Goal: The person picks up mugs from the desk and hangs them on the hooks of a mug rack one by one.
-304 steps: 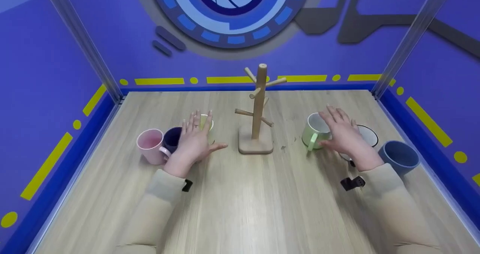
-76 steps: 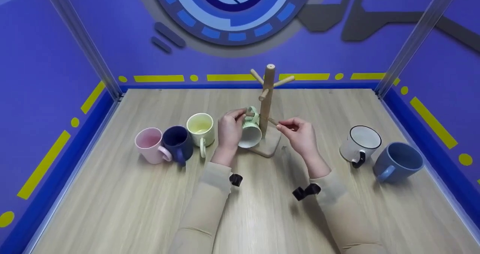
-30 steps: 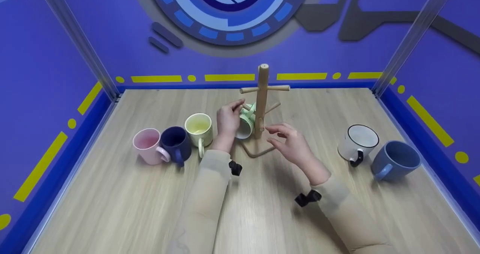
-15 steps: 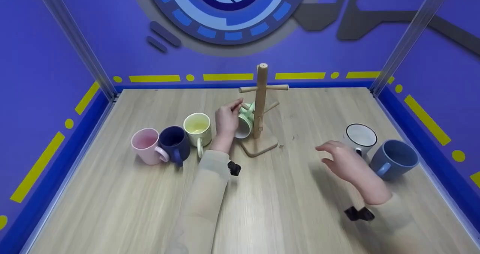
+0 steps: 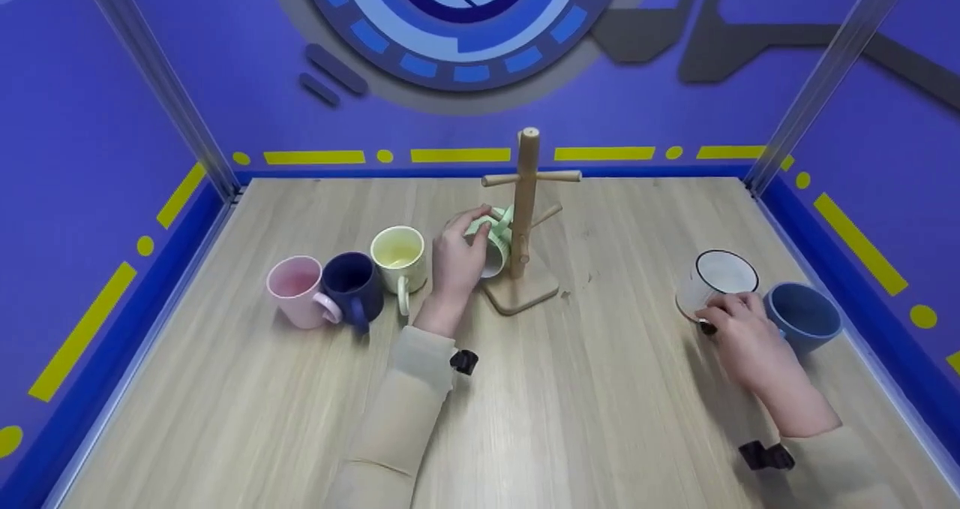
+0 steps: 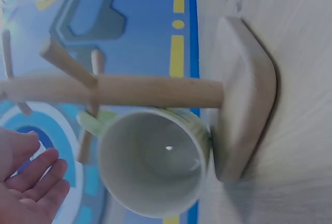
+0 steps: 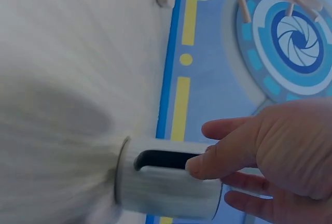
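A wooden mug tree stands at mid-table. On its lower left peg hangs a light green mug, tilted, its mouth facing the near side. My left hand is beside that mug; the left wrist view shows its fingers loosely bent, apart from mug and peg. Over at the right, my right hand is at the black handle of a white mug with a dark rim. Thumb and index finger lie on either side of the handle, pinching it. The white mug stands upright on the table.
A blue mug stands close to the right hand, partly hidden by it. In a row at the left are a pink mug, a navy mug and a pale yellow mug. Blue walls enclose the table.
The green mug went from the right of the table onto the tree, which was turned. My right hand left the tree and moved right to the white mug. The left hand stayed near the green mug.
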